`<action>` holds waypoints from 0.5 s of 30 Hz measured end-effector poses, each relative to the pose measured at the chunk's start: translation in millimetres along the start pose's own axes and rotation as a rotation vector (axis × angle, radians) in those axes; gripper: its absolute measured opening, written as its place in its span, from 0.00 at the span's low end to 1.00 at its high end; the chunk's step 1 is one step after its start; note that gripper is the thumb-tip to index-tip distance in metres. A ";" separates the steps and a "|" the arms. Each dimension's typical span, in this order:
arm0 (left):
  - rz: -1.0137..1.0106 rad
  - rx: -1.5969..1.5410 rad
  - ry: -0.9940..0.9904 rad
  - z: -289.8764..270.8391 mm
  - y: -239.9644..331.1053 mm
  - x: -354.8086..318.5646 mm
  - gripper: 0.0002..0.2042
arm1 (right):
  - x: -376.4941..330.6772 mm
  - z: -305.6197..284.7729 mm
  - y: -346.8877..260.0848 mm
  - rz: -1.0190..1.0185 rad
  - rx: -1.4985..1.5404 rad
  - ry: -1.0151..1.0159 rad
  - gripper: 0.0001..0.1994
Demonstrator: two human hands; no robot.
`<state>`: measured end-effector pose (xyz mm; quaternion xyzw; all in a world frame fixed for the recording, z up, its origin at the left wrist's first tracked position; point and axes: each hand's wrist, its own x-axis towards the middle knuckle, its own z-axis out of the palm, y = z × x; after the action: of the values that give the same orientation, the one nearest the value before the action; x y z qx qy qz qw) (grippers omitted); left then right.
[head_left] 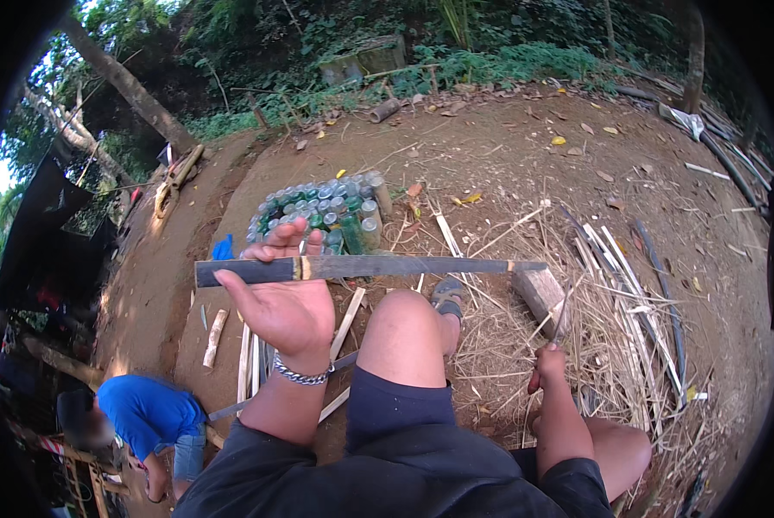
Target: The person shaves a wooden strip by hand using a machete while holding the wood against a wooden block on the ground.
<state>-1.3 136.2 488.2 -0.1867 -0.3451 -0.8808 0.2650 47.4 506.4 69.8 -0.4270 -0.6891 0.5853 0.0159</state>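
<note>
My left hand (287, 306), palm turned up, holds a long dark split-bamboo strip (404, 266) across it, thumb at the lower edge and fingers behind. The strip is wider at its left end, and pale bands show at its joints. Its narrow right end lies over a wooden block (542, 298) on the ground. Close to that block, my right hand (550, 364) is closed around the handle of a knife (565, 318), whose thin blade points up and away from me.
Several glass bottles (318, 207) are clustered on the ground ahead. Pale split strips (633, 311) and shavings lie at right, with more strips (345, 324) beside my left arm. A person in a blue shirt (149, 410) bends over at lower left. A short stick (216, 338) lies nearby.
</note>
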 end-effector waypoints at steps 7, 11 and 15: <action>-0.003 0.084 0.085 -75.8 9.0 26.2 0.26 | -34.6 -0.1 -5.5 0.004 -0.464 0.044 0.18; -0.058 0.200 0.167 -87.5 -7.5 40.9 0.24 | -21.1 -21.1 32.0 0.060 -0.421 0.066 0.19; -0.220 0.339 0.155 -134.2 6.9 65.4 0.22 | -28.9 -20.9 28.7 0.059 -0.435 0.045 0.19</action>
<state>-68.4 15.0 432.2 -0.0321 -0.4851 -0.8456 0.2205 93.0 504.0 66.7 -0.4532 -0.7859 0.4134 -0.0780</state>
